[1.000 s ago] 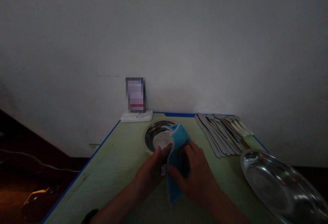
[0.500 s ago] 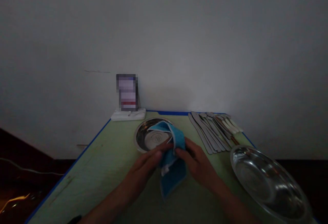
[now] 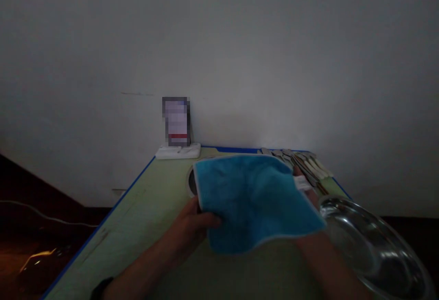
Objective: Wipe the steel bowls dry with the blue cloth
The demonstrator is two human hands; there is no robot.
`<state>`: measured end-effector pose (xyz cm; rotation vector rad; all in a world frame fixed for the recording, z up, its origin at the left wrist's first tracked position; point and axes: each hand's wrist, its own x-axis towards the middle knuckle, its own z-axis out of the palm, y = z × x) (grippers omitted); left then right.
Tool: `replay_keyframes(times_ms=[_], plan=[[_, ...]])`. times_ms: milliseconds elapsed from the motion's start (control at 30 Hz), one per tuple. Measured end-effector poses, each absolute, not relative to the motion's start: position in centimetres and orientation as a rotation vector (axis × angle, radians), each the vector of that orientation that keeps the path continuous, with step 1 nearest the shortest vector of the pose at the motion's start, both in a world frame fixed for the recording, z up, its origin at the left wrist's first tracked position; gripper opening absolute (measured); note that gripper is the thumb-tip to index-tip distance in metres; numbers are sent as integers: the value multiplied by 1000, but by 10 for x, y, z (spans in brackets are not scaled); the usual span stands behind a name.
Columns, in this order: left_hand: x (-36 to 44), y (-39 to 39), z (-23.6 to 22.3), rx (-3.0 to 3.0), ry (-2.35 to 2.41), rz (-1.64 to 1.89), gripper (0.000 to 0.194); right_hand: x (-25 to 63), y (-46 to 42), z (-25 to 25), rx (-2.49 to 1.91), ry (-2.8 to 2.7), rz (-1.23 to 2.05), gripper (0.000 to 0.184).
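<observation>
A blue cloth (image 3: pixel 247 204) with a pale hem and a small white tag is spread out above the table, in front of me. My left hand (image 3: pixel 195 222) grips its left edge, the thumb lying over the front. Behind the right part of the cloth is my right hand (image 3: pixel 310 195), which holds that side up; most of its fingers are hidden. A steel bowl (image 3: pixel 191 182) stands behind the cloth, only its left rim showing. To the right, partly behind my right forearm, a larger steel basin (image 3: pixel 373 245) sits at the table's edge.
Several metal knives and other cutlery (image 3: pixel 302 165) lie in a row at the back right, partly covered by the cloth. A blurred-out phone-like device (image 3: pixel 176 121) leans upright on a white base (image 3: pixel 178 152) by the wall. The green table (image 3: pixel 144 213) has blue edging.
The cloth, bunched and folded between both hands before, is now opened out wide. My right hand has moved right and behind it. The cloth now covers most of the bowl and some cutlery.
</observation>
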<state>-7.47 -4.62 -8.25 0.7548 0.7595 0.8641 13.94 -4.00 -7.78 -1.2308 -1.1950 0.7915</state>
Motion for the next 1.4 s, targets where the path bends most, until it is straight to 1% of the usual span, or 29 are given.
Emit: replay_keyframes(times_ms=[33, 100, 133, 167, 233, 300, 367, 500, 533, 567, 700, 733, 767, 900, 1033, 1133, 1233, 1300, 1333, 1400], plan=[[-73, -47, -85, 754, 747, 850, 43, 133, -42, -77, -1201, -1204, 886, 71], [-71, -49, -89, 765, 728, 818, 43, 119, -49, -77, -1011, -1261, 1200, 72], [-69, -50, -91, 773, 713, 798, 45, 112, -53, -77, -965, -1338, 1210, 68], [-68, -51, -92, 776, 687, 789, 47, 106, -57, -78, -956, -1450, 1133, 59], [-67, -52, -91, 748, 610, 818, 47, 99, -64, -80, -1001, -1761, 875, 41], [-67, -51, -88, 684, 559, 870, 36, 96, -68, -82, -1019, -2017, 600, 34], [-66, -48, -84, 618, 582, 907, 26, 96, -69, -82, -984, -2125, 436, 29], [-66, -42, -82, 538, 697, 894, 39, 98, -68, -83, -948, -2067, 308, 10], [-65, -42, -82, 528, 703, 902, 41, 98, -69, -84, -970, -2042, 273, 10], [-65, -42, -82, 525, 698, 917, 43, 97, -69, -85, -1005, -2020, 237, 16], [-65, -43, -82, 545, 623, 976, 48, 92, -73, -93, -1123, -2074, 162, 59], [-65, -43, -81, 543, 599, 982, 50, 90, -74, -95, -1133, -2112, 161, 65], [-66, -43, -81, 535, 574, 984, 51, 88, -74, -96, -1138, -2147, 159, 66], [-68, -42, -80, 478, 496, 947, 54, 89, -72, -96, -1126, -2205, 133, 45], [-72, -39, -74, 464, 508, 942, 54, 97, -70, -90, -967, -2174, 150, 30], [-75, -36, -68, 490, 518, 966, 54, 99, -71, -88, -865, -2171, 159, 30], [-77, -36, -68, 539, 532, 979, 60, 98, -73, -86, -883, -2252, 250, 28], [-76, -38, -70, 586, 641, 1014, 54, 97, -74, -85, -902, -2291, 383, 26], [-76, -39, -71, 597, 732, 1043, 50, 97, -74, -84, -908, -2269, 450, 29], [-74, -41, -72, 589, 907, 1085, 49, 98, -73, -85, -979, -2089, 495, 40]])
